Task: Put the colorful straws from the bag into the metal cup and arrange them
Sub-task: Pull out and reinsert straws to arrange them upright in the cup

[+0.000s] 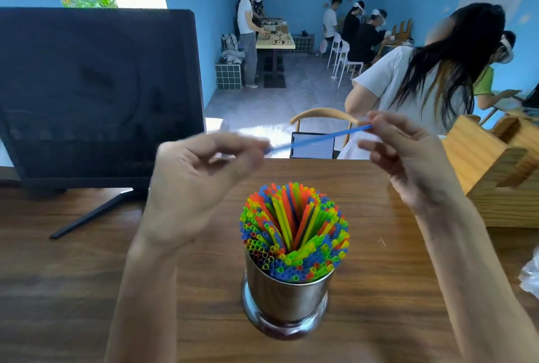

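Observation:
A shiny metal cup [287, 301] stands on the wooden table [379, 289], packed with several upright straws [294, 231] in orange, green, yellow and blue. Above and behind the cup a single blue straw [318, 138] is held level between my two hands. My left hand [201, 182] pinches its left end, slightly blurred. My right hand [408, 158] pinches its right end with thumb and forefinger. A corner of the clear plastic bag [530, 275] shows at the table's right edge.
A dark monitor [96, 94] on a stand fills the left back of the table. A wooden box [495, 170] sits at the right. Beyond the table a person with long hair sits on a chair [323, 116]; other people stand and sit farther off.

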The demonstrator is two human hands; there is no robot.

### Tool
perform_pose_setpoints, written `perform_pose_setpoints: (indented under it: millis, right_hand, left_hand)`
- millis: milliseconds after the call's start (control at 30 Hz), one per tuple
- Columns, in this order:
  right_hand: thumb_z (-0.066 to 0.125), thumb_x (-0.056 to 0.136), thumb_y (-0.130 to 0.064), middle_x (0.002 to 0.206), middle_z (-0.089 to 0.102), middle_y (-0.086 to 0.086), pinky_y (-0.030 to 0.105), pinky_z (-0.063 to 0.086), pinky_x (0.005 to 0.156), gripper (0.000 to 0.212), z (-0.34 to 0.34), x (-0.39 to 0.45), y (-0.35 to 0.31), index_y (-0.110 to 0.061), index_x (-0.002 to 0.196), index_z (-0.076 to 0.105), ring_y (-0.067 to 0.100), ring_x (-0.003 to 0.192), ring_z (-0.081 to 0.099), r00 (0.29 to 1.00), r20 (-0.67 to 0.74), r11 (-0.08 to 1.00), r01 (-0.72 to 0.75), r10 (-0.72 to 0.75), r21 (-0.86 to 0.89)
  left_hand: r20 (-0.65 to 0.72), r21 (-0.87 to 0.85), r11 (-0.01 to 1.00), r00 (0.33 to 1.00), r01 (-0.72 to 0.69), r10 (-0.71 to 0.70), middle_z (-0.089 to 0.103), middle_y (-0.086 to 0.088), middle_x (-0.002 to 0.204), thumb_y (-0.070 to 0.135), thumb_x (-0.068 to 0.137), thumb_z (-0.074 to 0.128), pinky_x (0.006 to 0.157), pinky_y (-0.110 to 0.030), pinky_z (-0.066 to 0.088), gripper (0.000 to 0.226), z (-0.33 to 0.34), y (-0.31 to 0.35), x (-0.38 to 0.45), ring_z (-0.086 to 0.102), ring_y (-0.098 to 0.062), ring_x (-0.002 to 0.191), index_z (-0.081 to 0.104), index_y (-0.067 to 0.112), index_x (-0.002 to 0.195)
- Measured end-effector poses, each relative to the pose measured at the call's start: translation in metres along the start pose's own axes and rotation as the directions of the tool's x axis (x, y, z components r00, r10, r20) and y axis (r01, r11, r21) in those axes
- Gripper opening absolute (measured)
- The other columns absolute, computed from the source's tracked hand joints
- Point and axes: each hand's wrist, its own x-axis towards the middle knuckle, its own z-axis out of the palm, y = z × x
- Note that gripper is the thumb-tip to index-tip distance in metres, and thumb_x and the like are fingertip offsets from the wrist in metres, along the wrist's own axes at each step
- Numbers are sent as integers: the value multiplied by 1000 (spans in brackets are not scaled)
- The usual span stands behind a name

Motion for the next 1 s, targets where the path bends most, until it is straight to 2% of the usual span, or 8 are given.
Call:
perform_pose_setpoints:
  millis: [100,167,267,367,467,700,867,1000]
  right_hand:
    - [73,88,-21,89,78,1,19,57,64,20,-1,5,-10,-21,105,62,15,76,76,991,-49,982,130,-124,135]
    - [71,94,-20,87,77,0,22,55,62,17,5,3,-12,-22,105,59,17,76,75,961,-16,960,278,-278,39]
    - [77,89,-28,85,77,0,24,52,57,17,20,-10,-5,-25,99,63,21,70,74,878,163,860,475,-450,-187]
    - [81,84,-33,83,76,-5,27,54,62,10,30,-24,14,-32,89,72,14,71,72,875,375,787,454,-306,-417]
    - [81,84,-41,87,73,-14,31,52,71,11,29,-30,30,-31,84,77,11,86,68,820,566,610,493,-87,-621]
    - [73,84,-49,86,71,-9,38,47,68,20,25,-25,31,-30,79,78,17,80,63,847,531,651,392,21,-650]
    - [73,86,-49,88,72,-10,40,49,68,20,23,-23,35,-30,81,78,20,83,66,841,540,655,392,30,-646]
    - [70,92,-40,99,74,-12,26,50,77,14,23,-20,39,-29,98,76,14,96,67,876,479,691,378,-53,-616]
  left_hand:
    - [396,221,965,892,139,-219,79,7,95,27,77,85,82,-27,60,18,-4,-9,-7,74,-8,93,83,35,93]
    - [346,259,950,901,177,-262,78,8,96,27,82,84,84,-33,60,12,-1,-18,-6,73,-12,94,82,35,90]
    - [114,385,901,959,198,-259,72,21,84,28,89,78,69,-13,49,11,5,-31,1,64,2,78,78,39,90]
    - [127,513,819,921,257,-368,70,27,79,38,86,78,64,-8,44,2,5,-40,8,62,4,77,80,39,88]
    - [165,515,818,907,256,-388,73,22,74,38,84,80,60,-7,43,6,5,-42,13,65,5,73,81,34,79]
    - [182,522,804,884,285,-431,74,25,80,51,87,74,63,-8,44,14,11,-45,17,67,8,80,80,38,85]
    - [208,536,812,896,230,-391,72,29,79,43,87,77,60,-7,45,6,14,-44,17,66,10,80,79,40,82]
    - [61,424,892,977,158,-202,72,28,86,32,91,75,68,-16,45,9,17,-38,17,64,1,83,77,40,88]
